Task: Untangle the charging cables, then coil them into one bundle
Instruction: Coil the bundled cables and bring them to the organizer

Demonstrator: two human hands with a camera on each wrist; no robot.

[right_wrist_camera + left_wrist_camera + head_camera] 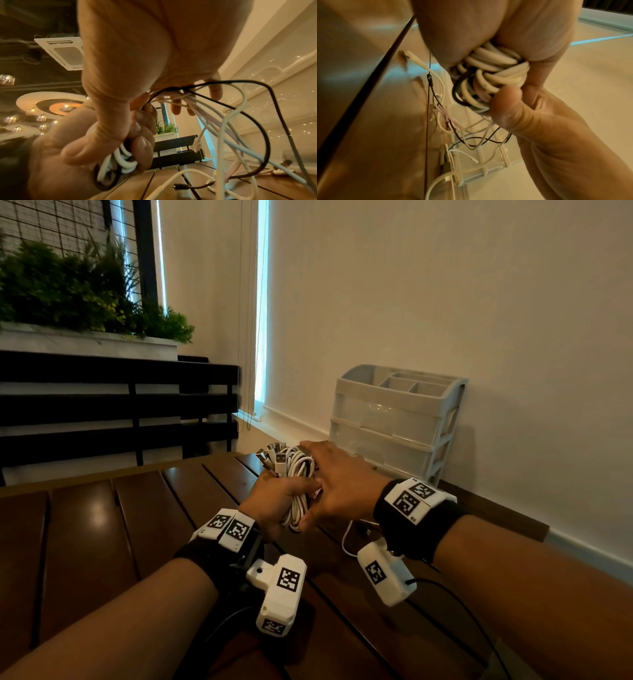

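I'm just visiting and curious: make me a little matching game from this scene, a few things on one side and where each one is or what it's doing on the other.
Things:
1. left hand
2. right hand
3. drawer organiser
4. plants

Places or states:
A. stands against the wall at the table's far edge
B. fingers curled round the coiled cable bundle
C. far left, behind the dark bench
D. fingers spread over the bundle's right side

Pairs: 1-B, 2-D, 3-A, 4-C

No words or brands can be read — only black-and-white square code tags [409, 498] on the wrist bands [416, 529].
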